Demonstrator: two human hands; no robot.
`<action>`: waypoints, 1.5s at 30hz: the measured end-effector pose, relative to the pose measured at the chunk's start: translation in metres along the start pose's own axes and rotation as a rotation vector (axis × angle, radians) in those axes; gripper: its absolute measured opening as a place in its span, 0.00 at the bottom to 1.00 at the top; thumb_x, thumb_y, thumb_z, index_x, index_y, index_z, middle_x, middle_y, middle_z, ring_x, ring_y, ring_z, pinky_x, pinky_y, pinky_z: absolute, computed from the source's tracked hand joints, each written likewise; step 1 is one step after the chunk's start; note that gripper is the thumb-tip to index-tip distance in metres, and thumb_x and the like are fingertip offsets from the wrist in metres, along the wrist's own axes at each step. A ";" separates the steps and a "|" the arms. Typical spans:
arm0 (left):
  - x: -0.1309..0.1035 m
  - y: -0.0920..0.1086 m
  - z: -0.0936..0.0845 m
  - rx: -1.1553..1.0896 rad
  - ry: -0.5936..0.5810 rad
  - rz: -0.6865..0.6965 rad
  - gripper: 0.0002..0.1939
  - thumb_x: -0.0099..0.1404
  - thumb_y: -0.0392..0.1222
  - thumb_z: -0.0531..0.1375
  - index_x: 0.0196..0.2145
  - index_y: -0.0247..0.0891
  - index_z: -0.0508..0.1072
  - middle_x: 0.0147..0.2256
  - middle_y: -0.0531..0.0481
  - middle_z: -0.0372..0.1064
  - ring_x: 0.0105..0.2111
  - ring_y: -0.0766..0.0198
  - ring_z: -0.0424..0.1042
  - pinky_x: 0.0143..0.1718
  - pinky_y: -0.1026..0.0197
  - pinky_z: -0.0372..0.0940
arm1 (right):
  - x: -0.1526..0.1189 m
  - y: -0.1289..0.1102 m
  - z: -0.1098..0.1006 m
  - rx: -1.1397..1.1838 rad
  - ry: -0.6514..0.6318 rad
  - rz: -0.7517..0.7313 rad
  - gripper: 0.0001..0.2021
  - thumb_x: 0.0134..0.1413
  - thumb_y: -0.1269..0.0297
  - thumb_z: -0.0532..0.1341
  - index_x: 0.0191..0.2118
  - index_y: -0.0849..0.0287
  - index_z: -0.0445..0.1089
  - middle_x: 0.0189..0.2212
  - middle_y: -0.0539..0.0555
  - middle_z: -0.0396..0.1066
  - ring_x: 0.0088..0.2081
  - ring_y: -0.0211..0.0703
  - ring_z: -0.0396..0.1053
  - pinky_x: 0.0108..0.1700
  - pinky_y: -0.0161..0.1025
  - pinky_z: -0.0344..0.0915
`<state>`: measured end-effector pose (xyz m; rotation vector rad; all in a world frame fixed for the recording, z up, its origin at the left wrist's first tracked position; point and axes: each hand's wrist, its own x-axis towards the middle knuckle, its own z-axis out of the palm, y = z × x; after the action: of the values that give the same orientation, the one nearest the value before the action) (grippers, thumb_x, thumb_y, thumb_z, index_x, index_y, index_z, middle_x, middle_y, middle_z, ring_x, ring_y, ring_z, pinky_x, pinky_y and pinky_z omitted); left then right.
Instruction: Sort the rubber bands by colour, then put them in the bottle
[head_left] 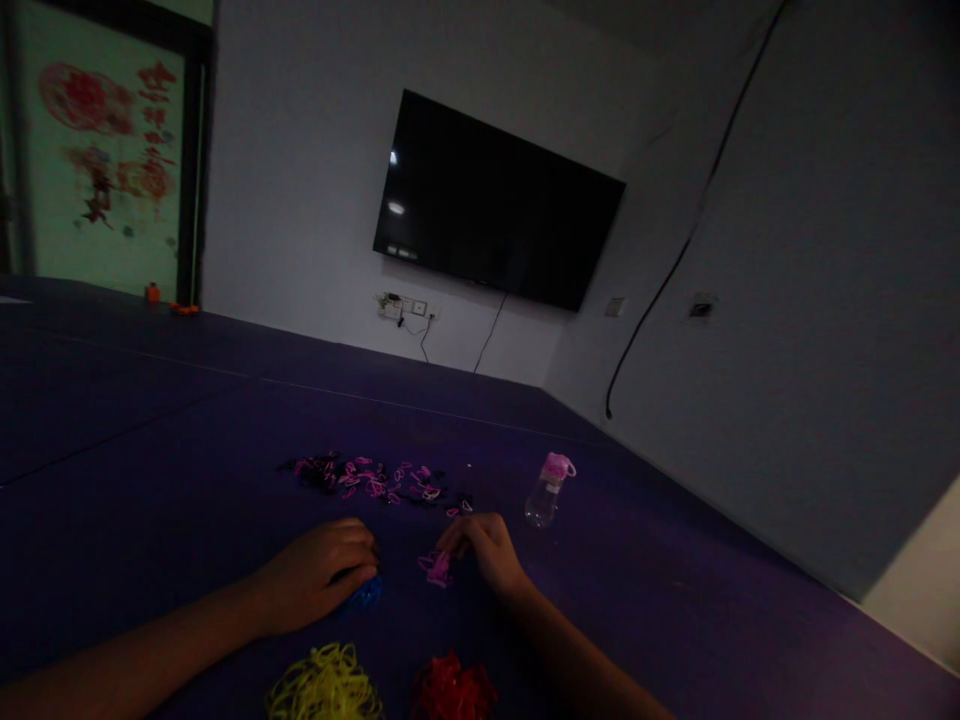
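Note:
My left hand [330,566] rests with fingers curled over a small pile of blue rubber bands [367,592], partly hidden beneath it. To its right, my right hand [484,546] bends downward with its fingertips together at a little heap of pink rubber bands [436,568]; how many bands it pinches is too dark to make out. Beyond both hands lies a loose spread of mixed pink and black rubber bands [375,480]. Close to me are a yellow rubber band pile [327,686] and a red rubber band pile [453,688], both cut off by the lower edge of the view.
A clear bottle with a pink cap [557,466] stands right of my right hand on the purple surface [645,580]. Farther off, small orange objects [184,309] lie near the door. A television [499,200] and a hanging black cable [675,265] are on the walls.

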<state>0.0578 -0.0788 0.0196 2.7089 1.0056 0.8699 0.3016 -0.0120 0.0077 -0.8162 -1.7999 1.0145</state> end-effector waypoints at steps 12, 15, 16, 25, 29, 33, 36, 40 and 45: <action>-0.001 0.001 -0.001 -0.005 0.009 -0.001 0.13 0.68 0.41 0.49 0.36 0.41 0.73 0.36 0.50 0.71 0.38 0.64 0.67 0.40 0.61 0.62 | 0.005 0.012 -0.004 -0.398 0.238 -0.046 0.25 0.57 0.47 0.49 0.28 0.59 0.75 0.28 0.56 0.75 0.30 0.45 0.71 0.33 0.39 0.65; -0.001 -0.001 0.000 -0.019 0.006 -0.008 0.12 0.67 0.41 0.49 0.36 0.41 0.73 0.36 0.50 0.71 0.38 0.64 0.67 0.41 0.61 0.62 | 0.005 0.009 -0.002 -0.416 0.195 -0.076 0.23 0.58 0.49 0.48 0.33 0.58 0.76 0.34 0.57 0.75 0.37 0.48 0.71 0.41 0.42 0.65; -0.001 -0.001 0.001 -0.022 0.003 -0.013 0.12 0.67 0.41 0.50 0.36 0.41 0.73 0.36 0.50 0.71 0.38 0.64 0.67 0.41 0.61 0.62 | 0.005 0.008 -0.002 -0.419 0.183 -0.078 0.22 0.58 0.49 0.48 0.36 0.58 0.75 0.36 0.57 0.75 0.39 0.49 0.71 0.43 0.43 0.65; 0.000 -0.001 0.001 -0.018 -0.008 -0.023 0.12 0.67 0.40 0.50 0.35 0.40 0.73 0.35 0.49 0.71 0.38 0.63 0.67 0.40 0.61 0.62 | 0.004 0.006 0.001 -0.366 0.156 -0.104 0.21 0.59 0.51 0.49 0.44 0.59 0.72 0.35 0.57 0.74 0.33 0.45 0.72 0.39 0.42 0.67; 0.000 -0.002 0.001 -0.014 -0.008 -0.024 0.13 0.67 0.41 0.49 0.34 0.40 0.73 0.34 0.49 0.71 0.37 0.64 0.67 0.39 0.61 0.62 | 0.000 0.003 0.002 -0.271 0.141 -0.087 0.22 0.58 0.50 0.49 0.46 0.58 0.71 0.35 0.56 0.74 0.21 0.38 0.69 0.31 0.40 0.68; 0.000 0.000 -0.001 -0.014 -0.008 -0.026 0.13 0.67 0.41 0.49 0.35 0.40 0.73 0.35 0.50 0.71 0.38 0.63 0.67 0.40 0.61 0.62 | 0.002 0.003 0.001 -0.318 0.164 -0.147 0.20 0.58 0.51 0.51 0.44 0.57 0.72 0.37 0.57 0.74 0.35 0.46 0.72 0.41 0.43 0.68; 0.000 0.001 -0.002 -0.017 0.001 -0.013 0.13 0.68 0.41 0.49 0.36 0.41 0.73 0.35 0.50 0.71 0.38 0.63 0.67 0.40 0.61 0.61 | 0.004 0.004 0.001 -0.349 0.138 -0.151 0.19 0.57 0.50 0.52 0.42 0.57 0.73 0.38 0.57 0.74 0.41 0.49 0.71 0.45 0.45 0.66; 0.000 -0.001 0.000 -0.012 0.014 0.012 0.14 0.68 0.42 0.48 0.35 0.40 0.73 0.34 0.49 0.71 0.37 0.64 0.66 0.39 0.62 0.61 | 0.001 0.003 0.004 -0.267 0.104 -0.076 0.23 0.57 0.47 0.50 0.41 0.59 0.73 0.33 0.57 0.75 0.26 0.44 0.73 0.32 0.41 0.69; 0.000 -0.002 0.001 0.017 -0.007 -0.008 0.13 0.67 0.42 0.49 0.34 0.40 0.72 0.33 0.50 0.70 0.36 0.63 0.66 0.38 0.61 0.61 | -0.003 -0.003 0.003 -0.309 0.066 -0.135 0.21 0.58 0.50 0.51 0.39 0.60 0.74 0.32 0.57 0.76 0.30 0.44 0.73 0.33 0.39 0.68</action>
<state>0.0575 -0.0775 0.0184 2.7182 1.0269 0.8540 0.2993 -0.0167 0.0084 -0.8881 -1.9528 0.6234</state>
